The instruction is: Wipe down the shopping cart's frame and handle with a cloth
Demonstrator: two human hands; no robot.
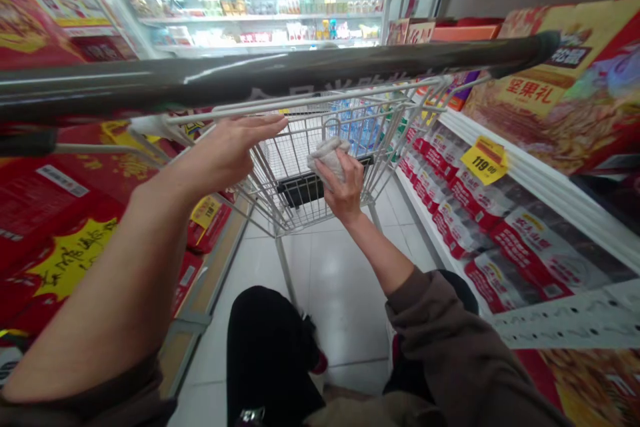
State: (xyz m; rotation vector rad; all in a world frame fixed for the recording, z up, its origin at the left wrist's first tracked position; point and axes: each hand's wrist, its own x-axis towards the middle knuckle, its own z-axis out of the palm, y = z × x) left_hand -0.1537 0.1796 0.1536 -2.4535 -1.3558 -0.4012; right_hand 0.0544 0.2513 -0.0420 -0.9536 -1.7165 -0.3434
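Observation:
A metal shopping cart (310, 197) stands close in front of me, its dark handle bar (215, 77) crossing the upper view. My right hand (345, 187) grips a crumpled light grey cloth (331, 155) against the wire at the near side of the basket. My left hand (235, 150) is below the handle bar, at the cart's upper left wire rim, with its fingers stretched out and nothing held in them. Whether its underside touches the wire is hidden.
Red boxes (55, 180) are stacked close on the left. On the right a white shelf (550, 200) holds packed bottles (465, 200) and gift boxes (565, 80). Lit shelves (260, 17) stand beyond the cart. My bent knees are just below it, over the tiled floor (325, 273).

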